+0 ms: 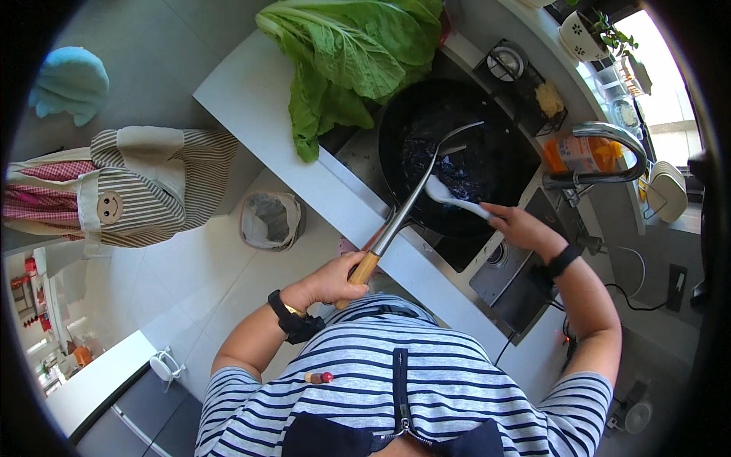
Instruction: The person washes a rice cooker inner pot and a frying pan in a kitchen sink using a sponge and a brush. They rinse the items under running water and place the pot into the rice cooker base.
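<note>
My left hand point(337, 279) is closed around the wooden handle of a metal spatula point(406, 204), whose head is over the wok. My right hand point(522, 227) holds the end of a white-headed brush or spoon point(457, 201); which of these it is I cannot tell. Its head lies close beside the spatula's shaft. Beneath both is a large black wok point(400, 123) with what looks like water in it, set in the sink area. Big green leafy vegetables point(354, 51) lie on the counter beside the wok.
A curved chrome faucet point(619, 128) and a bottle of orange liquid point(579, 155) stand beyond the wok. A wire rack point(517, 63) holds a sponge point(549, 100). The white counter edge point(342, 191) runs before me. A lined bin point(273, 220) stands on the floor near a hanging striped apron point(148, 188).
</note>
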`<act>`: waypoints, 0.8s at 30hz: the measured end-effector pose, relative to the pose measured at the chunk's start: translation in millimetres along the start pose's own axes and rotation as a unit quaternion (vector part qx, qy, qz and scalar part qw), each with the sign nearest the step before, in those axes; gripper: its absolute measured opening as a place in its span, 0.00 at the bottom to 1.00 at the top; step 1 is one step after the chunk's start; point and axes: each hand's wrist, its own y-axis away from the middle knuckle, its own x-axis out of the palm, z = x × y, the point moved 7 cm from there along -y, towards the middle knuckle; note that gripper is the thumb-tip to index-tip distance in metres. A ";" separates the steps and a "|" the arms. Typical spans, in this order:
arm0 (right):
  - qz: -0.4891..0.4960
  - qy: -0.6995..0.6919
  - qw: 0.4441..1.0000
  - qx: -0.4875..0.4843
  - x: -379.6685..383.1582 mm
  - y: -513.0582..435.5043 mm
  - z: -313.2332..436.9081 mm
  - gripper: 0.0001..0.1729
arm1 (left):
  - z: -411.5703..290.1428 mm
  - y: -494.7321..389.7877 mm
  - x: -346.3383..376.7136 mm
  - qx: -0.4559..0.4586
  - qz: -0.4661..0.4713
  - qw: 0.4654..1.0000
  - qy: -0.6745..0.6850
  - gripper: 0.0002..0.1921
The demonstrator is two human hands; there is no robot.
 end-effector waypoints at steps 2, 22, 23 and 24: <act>-0.063 0.131 0.989 0.024 -15.7 -0.1 -12.5 0.23 | -1.3 0.7 -0.9 -0.001 -0.003 1.000 -0.006 0.32; -0.371 0.148 0.910 -0.108 -24.9 -111.7 0.0 0.34 | -4.4 -0.6 -3.5 0.012 0.008 1.000 -0.022 0.27; -0.389 0.183 0.899 -0.078 -36.8 -108.9 -12.9 0.34 | -4.0 -1.5 -4.8 0.013 0.001 0.999 -0.035 0.27; -0.390 0.192 0.898 -0.071 -45.1 -101.0 -25.1 0.34 | -4.7 -0.9 -4.8 0.023 -0.007 0.999 -0.045 0.27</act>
